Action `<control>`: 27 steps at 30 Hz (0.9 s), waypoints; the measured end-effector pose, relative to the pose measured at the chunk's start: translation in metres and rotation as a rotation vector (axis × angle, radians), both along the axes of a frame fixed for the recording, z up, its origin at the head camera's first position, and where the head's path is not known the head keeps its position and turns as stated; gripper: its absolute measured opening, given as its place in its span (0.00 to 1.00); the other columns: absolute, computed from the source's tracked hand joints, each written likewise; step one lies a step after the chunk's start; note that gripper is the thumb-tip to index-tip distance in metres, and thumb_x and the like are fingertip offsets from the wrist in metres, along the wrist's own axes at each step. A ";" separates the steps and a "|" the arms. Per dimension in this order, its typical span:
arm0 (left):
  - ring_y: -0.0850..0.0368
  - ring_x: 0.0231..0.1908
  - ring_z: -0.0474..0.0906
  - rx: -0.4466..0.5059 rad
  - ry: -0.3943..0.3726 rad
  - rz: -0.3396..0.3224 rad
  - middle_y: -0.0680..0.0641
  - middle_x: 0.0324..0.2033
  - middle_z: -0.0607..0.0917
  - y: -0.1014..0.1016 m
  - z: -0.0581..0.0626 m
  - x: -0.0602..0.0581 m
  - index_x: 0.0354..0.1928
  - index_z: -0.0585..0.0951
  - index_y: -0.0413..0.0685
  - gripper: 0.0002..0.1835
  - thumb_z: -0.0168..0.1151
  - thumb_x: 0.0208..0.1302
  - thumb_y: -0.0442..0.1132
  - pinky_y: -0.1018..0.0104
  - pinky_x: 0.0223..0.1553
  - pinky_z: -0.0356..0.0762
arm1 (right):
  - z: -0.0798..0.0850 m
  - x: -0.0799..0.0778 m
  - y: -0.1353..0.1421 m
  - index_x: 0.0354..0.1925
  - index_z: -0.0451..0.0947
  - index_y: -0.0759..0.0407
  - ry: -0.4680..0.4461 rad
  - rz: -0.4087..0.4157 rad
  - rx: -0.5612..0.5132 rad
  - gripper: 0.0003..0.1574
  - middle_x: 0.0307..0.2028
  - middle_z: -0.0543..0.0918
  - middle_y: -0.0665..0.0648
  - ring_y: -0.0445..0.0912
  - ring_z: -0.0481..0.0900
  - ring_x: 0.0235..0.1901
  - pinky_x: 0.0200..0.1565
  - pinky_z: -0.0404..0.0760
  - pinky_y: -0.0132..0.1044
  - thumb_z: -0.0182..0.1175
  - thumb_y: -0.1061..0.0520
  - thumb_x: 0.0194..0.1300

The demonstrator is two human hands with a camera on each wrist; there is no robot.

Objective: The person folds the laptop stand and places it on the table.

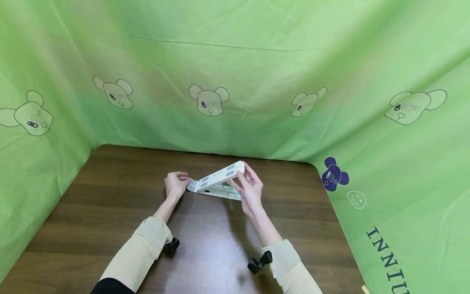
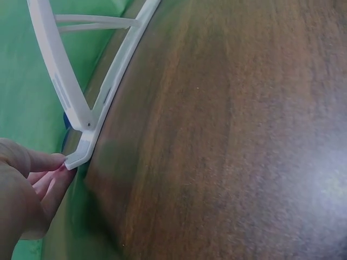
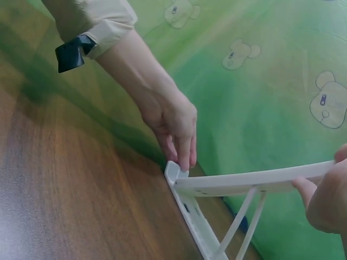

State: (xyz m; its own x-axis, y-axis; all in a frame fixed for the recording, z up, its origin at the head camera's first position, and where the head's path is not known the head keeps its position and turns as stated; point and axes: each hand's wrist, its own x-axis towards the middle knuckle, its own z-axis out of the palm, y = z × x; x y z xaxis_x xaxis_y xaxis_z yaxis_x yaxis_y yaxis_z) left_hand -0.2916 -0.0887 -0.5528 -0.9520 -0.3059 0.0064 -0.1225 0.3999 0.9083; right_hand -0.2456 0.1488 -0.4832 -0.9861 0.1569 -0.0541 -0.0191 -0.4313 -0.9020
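Observation:
A white folding laptop stand [image 1: 219, 176] with grey pads stands on the table, its upper panel tilted up toward the right. Between panel and base [image 1: 222, 194], thin prop legs [image 3: 236, 226] hold a slanted line in the right wrist view. My left hand [image 1: 176, 185] pinches the upturned lip at the stand's left end; thumb and fingers meet on it in the left wrist view. At the raised end, my right hand [image 1: 251, 192] grips the panel's edge between thumb and fingers. Part of the base's right end is hidden behind that hand.
The dark wooden table [image 1: 121, 212] runs back to a green cloth [image 1: 257, 130] printed with bear heads, which hangs at the back and both sides. A black wrist device [image 1: 260, 262] sits by my right sleeve, another [image 1: 171, 246] by my left.

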 end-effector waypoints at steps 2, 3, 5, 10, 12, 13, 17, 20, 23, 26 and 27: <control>0.37 0.50 0.94 -0.009 -0.001 -0.004 0.35 0.42 0.95 0.001 0.001 -0.002 0.51 0.91 0.31 0.13 0.71 0.66 0.27 0.46 0.60 0.88 | 0.000 0.002 0.001 0.80 0.67 0.70 0.005 0.001 -0.002 0.34 0.68 0.83 0.64 0.38 0.88 0.53 0.54 0.93 0.38 0.56 0.72 0.80; 0.37 0.50 0.94 -0.012 -0.002 -0.006 0.35 0.42 0.95 0.001 0.001 -0.004 0.51 0.91 0.31 0.12 0.71 0.66 0.27 0.47 0.59 0.88 | -0.001 0.003 0.001 0.79 0.67 0.70 0.008 0.002 -0.003 0.34 0.64 0.85 0.61 0.38 0.88 0.52 0.53 0.94 0.38 0.56 0.72 0.80; 0.38 0.49 0.94 -0.010 -0.002 -0.009 0.35 0.42 0.95 0.002 0.002 -0.007 0.50 0.91 0.31 0.12 0.72 0.66 0.27 0.48 0.57 0.89 | -0.001 0.004 0.002 0.78 0.67 0.71 0.016 0.006 -0.010 0.33 0.59 0.86 0.56 0.39 0.88 0.51 0.52 0.94 0.37 0.56 0.73 0.79; 0.45 0.44 0.95 0.003 -0.005 0.012 0.38 0.38 0.96 0.003 0.000 -0.015 0.47 0.93 0.33 0.11 0.73 0.63 0.28 0.62 0.48 0.90 | -0.003 0.008 0.002 0.76 0.68 0.70 0.032 0.013 -0.039 0.32 0.53 0.86 0.52 0.41 0.89 0.49 0.50 0.95 0.38 0.58 0.75 0.77; 0.47 0.43 0.95 -0.001 -0.006 0.012 0.39 0.38 0.96 0.004 -0.001 -0.017 0.47 0.93 0.34 0.11 0.73 0.63 0.28 0.64 0.48 0.89 | -0.004 0.009 0.002 0.75 0.68 0.70 0.031 0.014 -0.045 0.32 0.52 0.85 0.52 0.41 0.90 0.49 0.50 0.95 0.39 0.58 0.76 0.76; 0.46 0.44 0.95 -0.003 -0.010 0.011 0.39 0.38 0.96 0.004 -0.002 -0.018 0.47 0.93 0.34 0.11 0.73 0.63 0.28 0.63 0.50 0.89 | -0.004 0.010 0.001 0.74 0.68 0.69 0.029 0.016 -0.049 0.32 0.52 0.85 0.52 0.41 0.90 0.48 0.51 0.95 0.40 0.58 0.76 0.76; 0.44 0.46 0.95 -0.021 0.000 0.000 0.39 0.40 0.96 0.004 -0.018 -0.031 0.47 0.93 0.35 0.11 0.73 0.63 0.29 0.61 0.52 0.88 | -0.005 0.015 0.000 0.72 0.69 0.69 0.031 0.016 -0.060 0.31 0.52 0.84 0.53 0.42 0.89 0.48 0.52 0.95 0.41 0.59 0.77 0.74; 0.45 0.45 0.95 -0.023 0.004 0.003 0.40 0.38 0.96 0.003 -0.039 -0.049 0.46 0.94 0.39 0.10 0.74 0.62 0.30 0.59 0.53 0.89 | -0.005 0.019 -0.001 0.70 0.69 0.68 0.039 0.008 -0.062 0.30 0.52 0.83 0.54 0.42 0.89 0.48 0.52 0.95 0.41 0.59 0.77 0.74; 0.44 0.48 0.95 -0.019 -0.005 -0.006 0.42 0.38 0.97 0.002 -0.051 -0.062 0.44 0.94 0.41 0.09 0.74 0.62 0.31 0.50 0.59 0.87 | -0.006 0.021 -0.004 0.69 0.69 0.68 0.054 -0.001 -0.059 0.30 0.52 0.83 0.55 0.42 0.89 0.48 0.53 0.94 0.41 0.59 0.77 0.73; 0.44 0.48 0.94 -0.027 -0.010 -0.004 0.43 0.37 0.97 0.001 -0.051 -0.065 0.42 0.95 0.43 0.08 0.73 0.62 0.32 0.51 0.58 0.87 | -0.006 0.023 -0.007 0.67 0.69 0.68 0.067 -0.005 -0.056 0.28 0.51 0.83 0.55 0.42 0.90 0.47 0.53 0.94 0.42 0.59 0.78 0.72; 0.44 0.47 0.94 -0.029 -0.010 0.001 0.43 0.37 0.97 0.001 -0.050 -0.065 0.42 0.95 0.44 0.08 0.74 0.61 0.32 0.53 0.56 0.87 | -0.006 0.022 -0.007 0.66 0.69 0.67 0.070 -0.006 -0.054 0.28 0.51 0.83 0.55 0.42 0.90 0.47 0.53 0.94 0.42 0.59 0.79 0.72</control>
State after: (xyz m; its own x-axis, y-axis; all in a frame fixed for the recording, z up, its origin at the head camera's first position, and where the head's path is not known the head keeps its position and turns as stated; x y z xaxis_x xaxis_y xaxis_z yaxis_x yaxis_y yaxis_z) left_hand -0.3564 -0.0873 -0.6027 -0.9519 -0.3063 0.0062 -0.1313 0.4262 0.8950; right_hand -0.2233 0.1415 -0.4897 -0.9868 0.1618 0.0067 -0.0845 -0.4794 -0.8735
